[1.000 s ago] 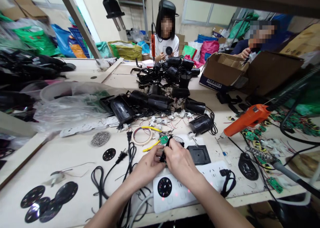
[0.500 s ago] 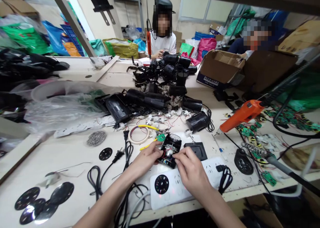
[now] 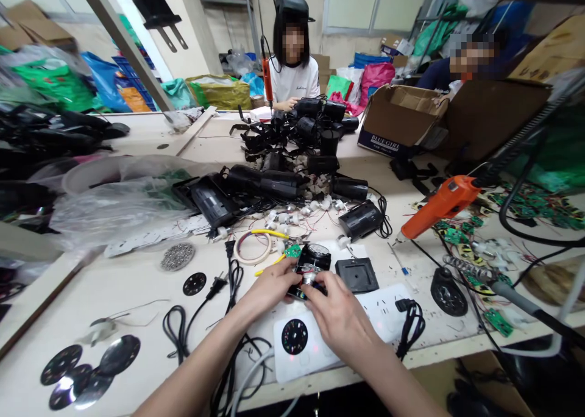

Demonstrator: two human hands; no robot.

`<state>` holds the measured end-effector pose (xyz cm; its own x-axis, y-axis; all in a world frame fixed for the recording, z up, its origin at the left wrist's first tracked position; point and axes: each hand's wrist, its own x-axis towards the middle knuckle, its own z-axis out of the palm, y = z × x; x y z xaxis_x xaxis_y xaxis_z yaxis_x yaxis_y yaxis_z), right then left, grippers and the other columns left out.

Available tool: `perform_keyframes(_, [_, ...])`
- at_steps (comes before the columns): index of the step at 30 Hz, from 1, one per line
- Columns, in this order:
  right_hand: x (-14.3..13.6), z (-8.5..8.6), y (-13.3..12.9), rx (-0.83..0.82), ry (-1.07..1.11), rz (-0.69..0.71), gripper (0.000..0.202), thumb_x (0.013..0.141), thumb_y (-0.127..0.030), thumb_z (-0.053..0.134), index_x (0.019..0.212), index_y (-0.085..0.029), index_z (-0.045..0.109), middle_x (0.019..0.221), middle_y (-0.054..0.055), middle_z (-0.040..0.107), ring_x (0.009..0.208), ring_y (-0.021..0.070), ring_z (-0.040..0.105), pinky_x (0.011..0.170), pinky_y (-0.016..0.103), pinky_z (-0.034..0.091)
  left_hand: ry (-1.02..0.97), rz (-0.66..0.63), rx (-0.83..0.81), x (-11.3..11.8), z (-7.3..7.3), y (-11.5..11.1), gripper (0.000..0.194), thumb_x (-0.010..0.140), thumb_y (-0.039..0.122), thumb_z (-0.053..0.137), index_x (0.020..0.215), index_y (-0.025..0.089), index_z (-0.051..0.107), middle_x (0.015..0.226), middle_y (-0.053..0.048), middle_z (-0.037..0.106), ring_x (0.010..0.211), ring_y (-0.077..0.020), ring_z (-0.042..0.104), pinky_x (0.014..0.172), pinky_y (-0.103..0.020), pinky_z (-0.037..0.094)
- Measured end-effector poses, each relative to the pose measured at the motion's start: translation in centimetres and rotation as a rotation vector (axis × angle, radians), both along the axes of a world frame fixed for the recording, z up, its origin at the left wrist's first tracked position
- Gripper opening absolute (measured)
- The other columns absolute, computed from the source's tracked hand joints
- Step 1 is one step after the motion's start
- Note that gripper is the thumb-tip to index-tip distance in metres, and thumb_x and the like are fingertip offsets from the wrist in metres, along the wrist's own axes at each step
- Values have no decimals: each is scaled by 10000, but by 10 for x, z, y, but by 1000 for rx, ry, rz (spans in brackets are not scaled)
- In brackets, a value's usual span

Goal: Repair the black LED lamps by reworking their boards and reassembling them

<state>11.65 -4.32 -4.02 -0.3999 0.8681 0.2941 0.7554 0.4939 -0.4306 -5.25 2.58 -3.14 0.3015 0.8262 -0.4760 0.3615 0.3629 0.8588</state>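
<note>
A black housing (image 3: 316, 255) with a clear round lens and inner parts lies open on the table in front of me. My left hand (image 3: 274, 283) grips its left edge with thumb and fingers. Over its lower right part, my right hand (image 3: 336, 310) has its fingertips pressed on the inner parts, covering some of them. A green circuit board (image 3: 293, 251) sits at its upper left. The white power strip (image 3: 388, 310) lies under my right hand, with a black patterned disc (image 3: 295, 336) on it. To the right rests a black square frame (image 3: 357, 275).
Black housings (image 3: 283, 184) are piled behind. An orange electric screwdriver (image 3: 441, 206) and a soldering iron (image 3: 512, 292) are at right. Tape roll (image 3: 253, 247), screws (image 3: 177, 256), discs (image 3: 119, 355) and cables (image 3: 176, 328) lie left. A person (image 3: 295, 69) sits opposite.
My right hand has shifted slightly left, its fingers now further over the housing. My left hand still holds the housing's edge. The camera view has shifted a little.
</note>
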Motion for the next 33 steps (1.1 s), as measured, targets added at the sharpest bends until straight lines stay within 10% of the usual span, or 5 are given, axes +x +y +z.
perform_keyframes(11, [-21,0,15,8,-323,13,106,868,-142,631,969,-121,652,951,139,580,857,271,537,636,369,545,-118,137,-126,-3,2,-2,626,617,270,578,1219,100,602,1374,-151,530,1003,-290,606,679,-327,565])
perform_keyframes(19, [3,6,-2,-147,-64,38,312,902,-137,583,1213,-115,577,1053,130,560,984,267,558,846,421,557,-151,113,-95,-6,-4,-1,438,741,364,580,1104,131,657,689,-7,575,671,-183,566,638,-321,551])
perform_keyframes(25, [6,4,-1,-65,-14,58,396,888,-3,419,1240,-110,565,1098,152,547,1002,262,539,865,423,564,-125,-3,-39,-2,5,-3,510,764,611,622,977,148,650,981,-77,627,919,-238,586,633,-275,522])
perform_keyframes(33, [14,21,2,-8,139,103,383,886,12,386,1211,-142,518,1114,137,566,1076,249,532,918,436,543,-230,152,-81,7,6,-14,552,713,432,747,1152,178,529,1096,-102,600,1032,-274,583,648,-290,553])
